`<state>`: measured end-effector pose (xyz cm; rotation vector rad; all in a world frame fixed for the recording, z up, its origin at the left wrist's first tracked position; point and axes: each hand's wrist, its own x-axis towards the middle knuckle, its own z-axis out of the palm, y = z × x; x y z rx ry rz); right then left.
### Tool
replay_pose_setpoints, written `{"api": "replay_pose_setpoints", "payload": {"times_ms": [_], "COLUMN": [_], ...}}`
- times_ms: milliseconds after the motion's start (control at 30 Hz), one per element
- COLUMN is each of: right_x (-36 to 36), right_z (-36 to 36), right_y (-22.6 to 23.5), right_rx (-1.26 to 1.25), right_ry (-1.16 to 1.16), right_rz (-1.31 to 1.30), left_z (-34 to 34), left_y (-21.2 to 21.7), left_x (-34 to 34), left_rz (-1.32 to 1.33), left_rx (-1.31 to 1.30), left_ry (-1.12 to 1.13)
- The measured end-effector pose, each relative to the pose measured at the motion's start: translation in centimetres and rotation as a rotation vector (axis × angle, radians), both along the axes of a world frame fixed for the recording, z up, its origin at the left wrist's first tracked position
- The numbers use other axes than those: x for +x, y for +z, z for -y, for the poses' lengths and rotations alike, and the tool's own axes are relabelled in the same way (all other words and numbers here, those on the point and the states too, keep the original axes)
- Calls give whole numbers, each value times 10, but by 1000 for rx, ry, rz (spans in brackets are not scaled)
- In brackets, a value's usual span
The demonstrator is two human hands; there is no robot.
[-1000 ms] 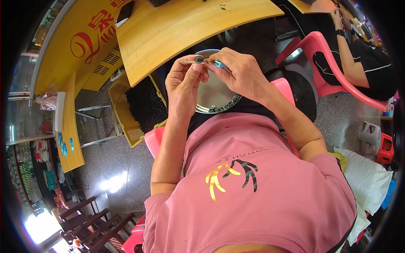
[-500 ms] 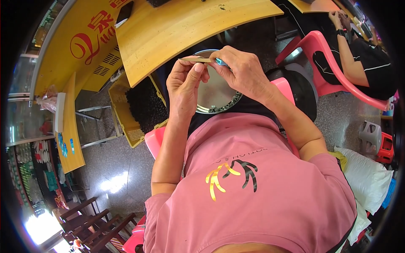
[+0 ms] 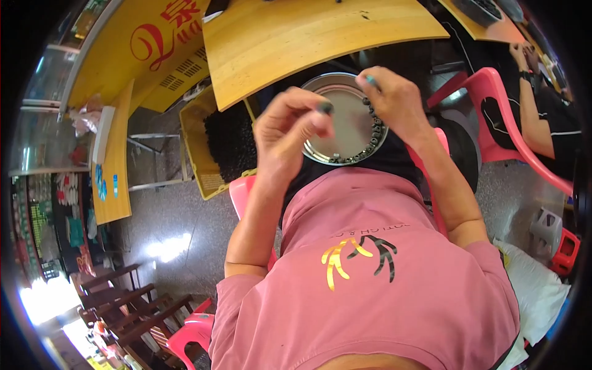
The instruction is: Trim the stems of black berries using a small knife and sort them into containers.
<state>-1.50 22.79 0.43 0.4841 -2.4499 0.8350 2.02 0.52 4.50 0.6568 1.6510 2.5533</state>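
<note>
My left hand [image 3: 285,132] is raised over the left part of a round metal tray [image 3: 317,150] on my lap. Between its thumb and fingers is a small dark roundish piece [image 3: 325,108], blurred by motion. My right hand [image 3: 398,102] is closed near the tray's right rim, apart from the left. It grips a small knife, whose turquoise handle [image 3: 371,81] peeks out of the fist; the blade cannot be made out now. Several small dark round pieces [image 3: 374,137] line the tray's right and near edge.
A yellow crate [image 3: 196,148] full of small black pieces stands left of my knees. Ahead is a wooden table [image 3: 308,37]. At right, another person [image 3: 535,117] sits by a pink chair [image 3: 493,92]. Turquoise tools [image 3: 115,185] lie on a narrow board at left.
My hands have moved apart: the blade was at the left fingertips, and the right hand has drawn away rightward with the knife. The dark piece now shows in my left fingers. The view has shifted.
</note>
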Motion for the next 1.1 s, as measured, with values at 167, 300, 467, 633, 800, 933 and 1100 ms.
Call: {"api": "replay_pose_setpoints", "payload": {"times_ms": [167, 300, 467, 633, 800, 933, 1100], "right_x": [-2, -5, -9, -12, -12, -12, -13], "right_z": [-13, -14, -20, -27, -34, -36, -33], "right_y": [13, 12, 12, 16, 17, 17, 14], "right_rx": [-86, -77, -97, -144, -137, -128, -134], "right_ry": [-46, -59, -44, -68, -84, -76, -62], "right_rz": [54, 49, 4, 29, 33, 31, 34], "left_z": [74, 111, 48, -25, -58, -69, -64], "left_y": [3, 8, 8, -40, -76, -88, -93], "left_x": [-45, -69, -55, -66, -81, -79, -75], "left_rz": [-146, -432, -571, -658, -791, -832, -617], "left_rx": [-448, -982, -826, -879, -1080, -1091, -1328], "left_ry": [807, 1206, 731, 51, -136, -128, -138]}}
